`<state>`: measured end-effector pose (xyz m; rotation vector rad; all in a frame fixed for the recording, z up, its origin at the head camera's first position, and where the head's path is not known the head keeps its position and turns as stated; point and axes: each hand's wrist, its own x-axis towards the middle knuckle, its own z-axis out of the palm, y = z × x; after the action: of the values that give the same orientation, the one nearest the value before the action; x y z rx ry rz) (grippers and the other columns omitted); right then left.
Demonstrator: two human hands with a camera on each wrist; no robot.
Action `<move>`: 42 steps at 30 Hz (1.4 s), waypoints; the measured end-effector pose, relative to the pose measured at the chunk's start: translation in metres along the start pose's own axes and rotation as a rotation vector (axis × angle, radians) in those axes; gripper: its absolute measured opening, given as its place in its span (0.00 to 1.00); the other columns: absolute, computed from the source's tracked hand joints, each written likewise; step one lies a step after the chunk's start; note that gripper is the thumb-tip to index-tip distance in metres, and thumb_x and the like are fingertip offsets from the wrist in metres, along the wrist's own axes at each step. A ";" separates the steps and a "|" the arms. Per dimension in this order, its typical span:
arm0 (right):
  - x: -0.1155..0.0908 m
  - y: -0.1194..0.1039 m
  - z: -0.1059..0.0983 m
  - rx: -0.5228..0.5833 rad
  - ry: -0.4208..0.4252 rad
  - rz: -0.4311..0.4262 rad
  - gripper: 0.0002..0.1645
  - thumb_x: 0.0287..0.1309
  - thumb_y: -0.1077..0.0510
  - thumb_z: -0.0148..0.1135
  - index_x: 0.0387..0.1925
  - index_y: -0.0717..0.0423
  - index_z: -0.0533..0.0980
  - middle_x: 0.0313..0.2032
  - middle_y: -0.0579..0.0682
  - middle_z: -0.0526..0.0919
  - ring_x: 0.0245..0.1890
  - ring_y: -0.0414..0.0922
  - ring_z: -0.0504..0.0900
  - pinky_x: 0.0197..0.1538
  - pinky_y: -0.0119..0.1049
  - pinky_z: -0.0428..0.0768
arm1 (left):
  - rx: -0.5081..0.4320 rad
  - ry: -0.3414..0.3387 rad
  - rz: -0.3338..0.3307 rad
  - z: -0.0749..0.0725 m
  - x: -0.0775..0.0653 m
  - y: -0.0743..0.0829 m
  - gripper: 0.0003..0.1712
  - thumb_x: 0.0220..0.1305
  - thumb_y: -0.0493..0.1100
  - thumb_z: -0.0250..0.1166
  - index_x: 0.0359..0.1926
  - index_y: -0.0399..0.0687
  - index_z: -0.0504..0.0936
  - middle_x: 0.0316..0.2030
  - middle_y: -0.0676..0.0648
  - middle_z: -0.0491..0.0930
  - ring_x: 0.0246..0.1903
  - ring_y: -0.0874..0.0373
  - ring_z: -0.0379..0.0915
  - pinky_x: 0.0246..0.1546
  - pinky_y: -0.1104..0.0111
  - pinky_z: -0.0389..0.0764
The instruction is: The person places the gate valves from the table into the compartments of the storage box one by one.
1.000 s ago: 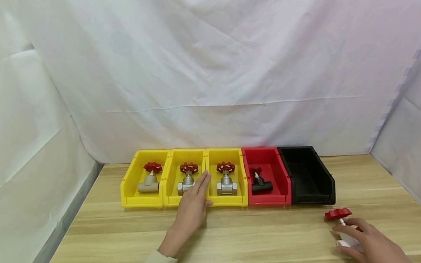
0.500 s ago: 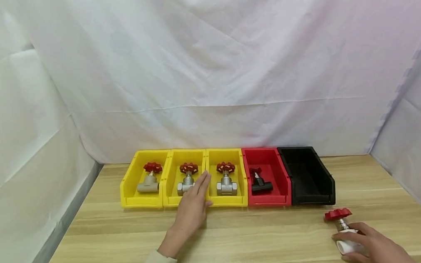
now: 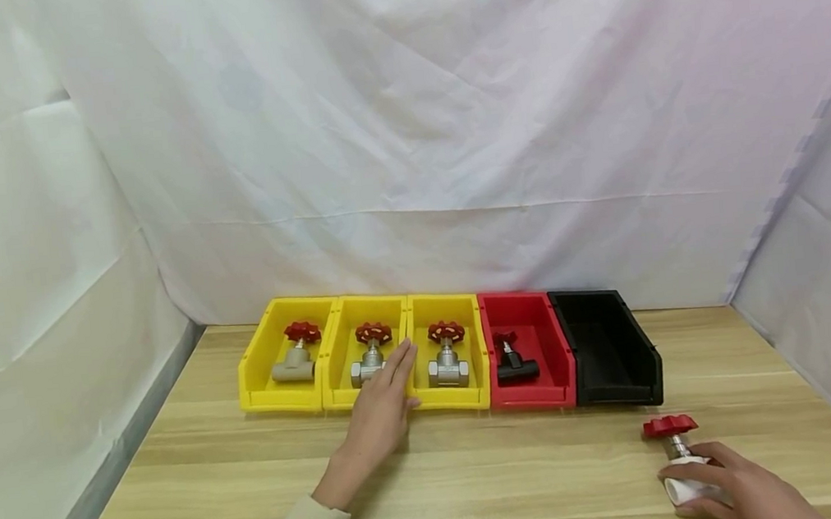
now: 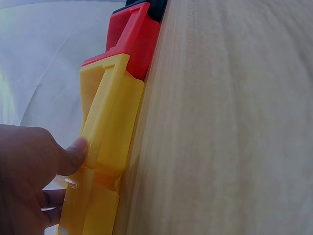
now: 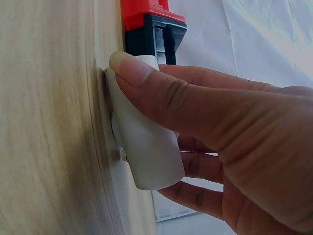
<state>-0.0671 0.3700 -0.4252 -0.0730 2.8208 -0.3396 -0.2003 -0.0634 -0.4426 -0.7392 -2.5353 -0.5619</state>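
Observation:
At the right of the table, my right hand (image 3: 746, 482) holds a white valve (image 3: 691, 489) with a red handwheel (image 3: 670, 425). Thumb and fingers lie on opposite sides of its white pipe body (image 5: 149, 147) in the right wrist view; the handwheel is hidden there. My left hand (image 3: 380, 411) rests with straight fingers over the join of the middle yellow bin (image 3: 338, 396) and the right yellow bin (image 3: 476, 345), thumb touching the front rim. Beside those fingers stand two metal valves, one silver (image 3: 448, 369), the other a partly covered silver valve (image 3: 367, 368).
Left in the row, a yellow bin (image 3: 258, 372) holds a beige valve (image 3: 293, 363). Rightward come a red bin (image 3: 552, 346) with a black valve (image 3: 517, 368), then a black bin (image 3: 601, 342). White cloth (image 3: 450, 141) hangs behind the wooden table (image 3: 509, 482).
The white valve has turned slightly in my right hand, so its open pipe end shows more, and the hand has shifted a little toward me. My left hand stays put.

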 end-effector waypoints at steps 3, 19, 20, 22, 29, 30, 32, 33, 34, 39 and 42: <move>0.000 0.001 0.001 -0.006 0.012 -0.018 0.26 0.38 0.29 0.56 0.42 0.31 0.76 0.50 0.55 0.68 0.39 0.48 0.73 0.39 0.51 0.75 | -0.001 -0.002 -0.005 0.000 0.000 0.001 0.46 0.50 0.43 0.67 0.66 0.45 0.54 0.65 0.46 0.54 0.50 0.48 0.68 0.41 0.61 0.73; -0.003 0.001 -0.002 -0.091 0.094 -0.139 0.27 0.40 0.29 0.54 0.43 0.31 0.76 0.46 0.54 0.71 0.32 0.42 0.75 0.30 0.39 0.77 | -0.005 -0.010 -0.009 0.000 0.000 0.000 0.48 0.50 0.43 0.67 0.67 0.48 0.50 0.65 0.47 0.53 0.51 0.49 0.67 0.44 0.60 0.72; -0.003 0.000 -0.001 -0.086 0.091 -0.126 0.27 0.39 0.29 0.54 0.43 0.31 0.76 0.46 0.54 0.71 0.32 0.42 0.74 0.31 0.39 0.77 | -0.006 -0.008 -0.007 0.000 0.000 0.000 0.47 0.50 0.43 0.67 0.67 0.48 0.50 0.65 0.46 0.53 0.51 0.49 0.67 0.44 0.60 0.72; -0.003 0.000 -0.001 -0.072 0.082 -0.113 0.27 0.39 0.29 0.55 0.43 0.31 0.76 0.47 0.54 0.71 0.33 0.42 0.74 0.31 0.40 0.77 | -0.004 -0.007 -0.007 0.000 0.000 0.000 0.47 0.50 0.43 0.67 0.67 0.47 0.51 0.65 0.46 0.53 0.51 0.48 0.67 0.43 0.60 0.73; -0.003 -0.002 -0.001 -0.067 0.113 -0.137 0.25 0.42 0.33 0.56 0.43 0.35 0.77 0.46 0.56 0.71 0.34 0.46 0.75 0.32 0.43 0.77 | -0.007 0.006 -0.002 -0.001 0.000 0.001 0.45 0.49 0.42 0.68 0.66 0.43 0.56 0.64 0.46 0.55 0.51 0.48 0.67 0.43 0.60 0.73; -0.003 -0.003 -0.001 -0.065 0.115 -0.131 0.25 0.42 0.33 0.57 0.43 0.35 0.77 0.46 0.56 0.71 0.35 0.46 0.75 0.33 0.44 0.77 | -0.005 0.006 -0.002 -0.001 0.000 0.001 0.45 0.49 0.42 0.68 0.66 0.43 0.55 0.64 0.46 0.55 0.51 0.48 0.67 0.43 0.60 0.73; -0.003 -0.004 -0.001 -0.064 0.115 -0.116 0.25 0.43 0.33 0.56 0.43 0.36 0.77 0.47 0.57 0.71 0.37 0.48 0.75 0.34 0.45 0.77 | -0.006 0.007 0.001 -0.001 0.000 0.001 0.45 0.49 0.42 0.68 0.66 0.43 0.55 0.64 0.46 0.55 0.51 0.48 0.67 0.43 0.60 0.73; -0.003 -0.004 -0.001 -0.058 0.108 -0.108 0.25 0.43 0.33 0.56 0.43 0.36 0.77 0.48 0.58 0.71 0.38 0.50 0.75 0.35 0.48 0.77 | -0.006 0.007 0.001 -0.001 0.000 0.001 0.45 0.49 0.42 0.68 0.66 0.44 0.55 0.65 0.46 0.54 0.51 0.48 0.67 0.43 0.60 0.73; -0.003 -0.004 0.000 -0.060 0.110 -0.105 0.26 0.43 0.33 0.56 0.43 0.37 0.77 0.48 0.58 0.71 0.39 0.51 0.75 0.36 0.49 0.76 | -0.005 0.007 0.002 -0.001 0.000 0.001 0.45 0.49 0.42 0.68 0.66 0.44 0.55 0.65 0.46 0.54 0.51 0.48 0.67 0.43 0.60 0.73; -0.003 -0.005 0.000 -0.073 0.142 -0.113 0.26 0.43 0.32 0.56 0.44 0.37 0.77 0.47 0.58 0.71 0.38 0.51 0.76 0.36 0.49 0.76 | -0.002 0.004 0.002 0.000 0.000 0.001 0.46 0.49 0.43 0.68 0.66 0.44 0.54 0.65 0.45 0.54 0.51 0.47 0.67 0.43 0.59 0.73; -0.003 -0.005 0.000 -0.077 0.154 -0.113 0.25 0.43 0.33 0.56 0.43 0.37 0.77 0.47 0.58 0.72 0.37 0.50 0.75 0.35 0.49 0.77 | -0.004 0.003 0.001 0.000 -0.001 0.001 0.45 0.49 0.43 0.67 0.66 0.44 0.54 0.64 0.45 0.54 0.51 0.47 0.67 0.43 0.58 0.73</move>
<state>-0.0640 0.3658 -0.4232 -0.2336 2.9893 -0.2723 -0.1994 -0.0632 -0.4428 -0.7408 -2.5318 -0.5668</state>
